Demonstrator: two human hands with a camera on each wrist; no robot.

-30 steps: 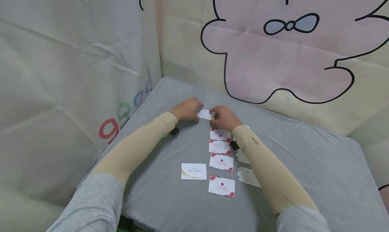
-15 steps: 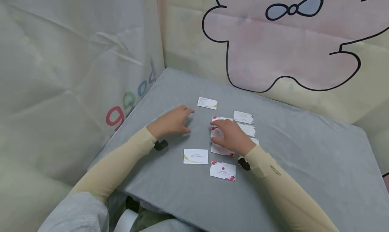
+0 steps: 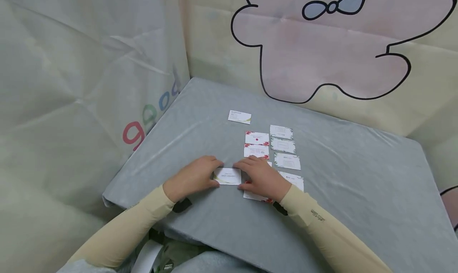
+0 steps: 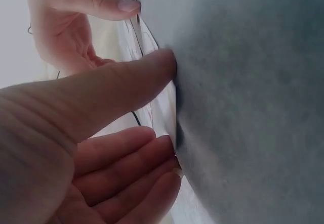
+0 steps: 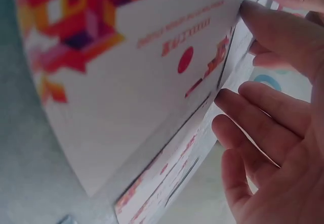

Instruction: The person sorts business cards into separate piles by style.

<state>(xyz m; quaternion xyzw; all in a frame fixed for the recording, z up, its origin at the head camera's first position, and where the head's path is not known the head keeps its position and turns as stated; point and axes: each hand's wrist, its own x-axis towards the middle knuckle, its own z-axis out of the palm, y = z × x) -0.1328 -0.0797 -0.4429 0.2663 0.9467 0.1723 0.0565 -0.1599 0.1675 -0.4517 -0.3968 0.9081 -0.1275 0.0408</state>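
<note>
A white business card (image 3: 227,177) with a yellow-green curve lies near the table's front, between both hands. My left hand (image 3: 195,177) holds its left end, thumb at the near corner and fingers at the far corner. From the other side, my right hand (image 3: 262,177) holds the right end the same way, its wrist and palm over a column of red-flowered business cards. One of these, a red-patterned card (image 5: 136,77), fills much of the right wrist view. In the left wrist view the thumb (image 4: 136,82) and curled fingertips (image 4: 167,158) sit at the card's edges.
A matching white card (image 3: 239,117) lies alone farther back. Right of the red-flowered cards (image 3: 257,138) runs a column of green-leaf cards (image 3: 282,145). Grey cloth covers the table (image 3: 358,177); printed curtains (image 3: 107,86) rise along its left and back.
Both hands have let go of the far white card and come back toward the body. They have closed in on the nearer white card from either side.
</note>
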